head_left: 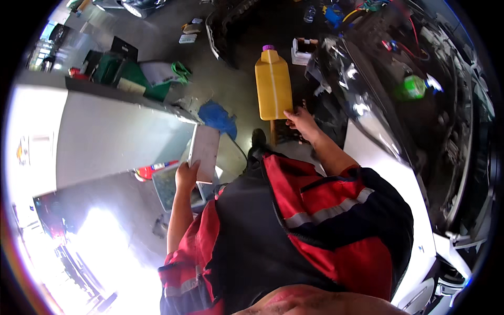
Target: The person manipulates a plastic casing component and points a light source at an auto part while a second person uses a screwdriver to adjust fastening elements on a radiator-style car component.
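My right hand (303,122) grips the lower right corner of a yellow plastic jug (266,86). The jug has a purple cap at its far end and a pale stripe down its side. Thumb on top, the fingers of that hand curl out of sight beneath it. My left hand (186,176) holds a flat, pale rectangular box (206,152) by its near left edge, with the thumb lying on its face. Whether anything is inside the box cannot be seen. Jug and box are apart from each other.
On the right is a car's open engine bay, with a headlight (344,73) and a green spray bottle (413,87). A white cabinet (118,134) stands on the left. Beyond lie a blue cloth (217,118) and a small white carton (303,55); a grey bin (167,189) sits below the box.
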Available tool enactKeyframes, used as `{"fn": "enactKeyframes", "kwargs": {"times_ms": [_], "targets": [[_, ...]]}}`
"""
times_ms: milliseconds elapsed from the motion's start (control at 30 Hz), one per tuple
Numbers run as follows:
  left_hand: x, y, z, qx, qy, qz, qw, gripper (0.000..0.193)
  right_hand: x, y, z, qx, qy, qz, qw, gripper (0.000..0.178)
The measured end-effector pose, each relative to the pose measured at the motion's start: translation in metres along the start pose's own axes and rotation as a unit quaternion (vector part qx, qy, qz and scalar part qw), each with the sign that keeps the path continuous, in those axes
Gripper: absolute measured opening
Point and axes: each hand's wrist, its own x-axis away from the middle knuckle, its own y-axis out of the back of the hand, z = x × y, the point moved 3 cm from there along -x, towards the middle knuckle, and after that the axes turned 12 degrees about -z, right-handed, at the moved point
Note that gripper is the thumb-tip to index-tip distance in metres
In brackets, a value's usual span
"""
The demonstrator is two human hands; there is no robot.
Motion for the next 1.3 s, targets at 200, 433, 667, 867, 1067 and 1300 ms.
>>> {"fn": "enactKeyframes", "kwargs": {"times_ms": [200, 433, 667, 867, 1067, 1300], "targets": [[-0.138, -0.009, -0.011, 0.175, 0.128, 0.009, 0.976, 0.050, -0.137, -0.041, 0.088, -0.043, 0.015, -0.047, 0.998, 0.041], [-0.309, -0.039, -0.120, 0.546, 0.224, 0.039, 0.807, 0.050, -0.312, -0.019, 0.184, -0.028, -0.002, -0.108, 0.994, 0.043], [-0.502, -0.073, -0.241, 0.544, 0.164, 0.072, 0.820, 0.041, -0.430, 0.016, 0.300, -0.051, 0.001, -0.233, 0.971, 0.036], [-0.646, -0.083, -0.404, 0.461, 0.067, 0.117, 0.877, 0.041, -0.493, 0.069, 0.352, -0.086, -0.034, -0.313, 0.945, 0.034], [-0.721, -0.145, -0.599, 0.503, 0.070, 0.211, 0.835, 0.049, -0.581, 0.142, 0.360, -0.082, -0.031, -0.345, 0.935, 0.030], [-0.764, -0.211, -0.779, 0.485, 0.081, 0.314, 0.812, 0.047, -0.698, 0.223, 0.392, -0.104, -0.051, -0.355, 0.928, 0.034]]}}
